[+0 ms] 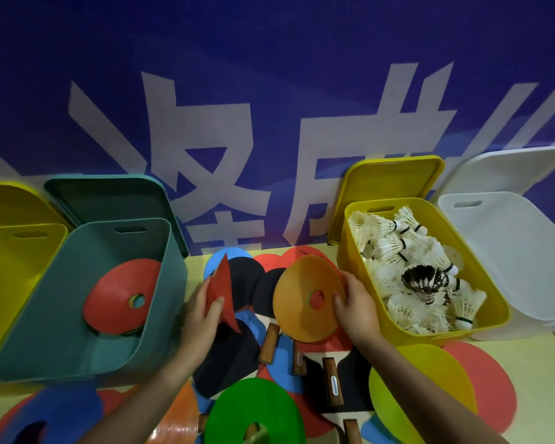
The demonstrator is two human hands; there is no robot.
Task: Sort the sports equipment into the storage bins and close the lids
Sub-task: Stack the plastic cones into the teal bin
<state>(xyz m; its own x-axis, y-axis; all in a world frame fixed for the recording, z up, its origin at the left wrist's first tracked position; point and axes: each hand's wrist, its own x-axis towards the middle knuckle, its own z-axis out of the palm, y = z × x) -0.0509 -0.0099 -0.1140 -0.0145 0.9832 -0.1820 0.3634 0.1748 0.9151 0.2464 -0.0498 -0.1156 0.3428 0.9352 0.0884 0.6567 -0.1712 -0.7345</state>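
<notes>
A flat green plastic disc cone (255, 411) is lying nearest. The left hand (202, 315) is pinching a bent red disc cone (223, 291) beside the teal plastic bin (77, 315); the right hand (354, 307) is gripping an orange disc cone (305, 298) by its rim. Both cones look light and floppy, so rim grips should suit them.

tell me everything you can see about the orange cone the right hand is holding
The orange disc cone is a shallow, flexible-looking plastic saucer with a round hole in its middle, through which red shows. It is tilted up on edge, its hollow side toward the camera, above the pile of table tennis paddles. The right hand grips its right rim, thumb on the inner face. It sits between the teal bin and the yellow bin of shuttlecocks.
</notes>
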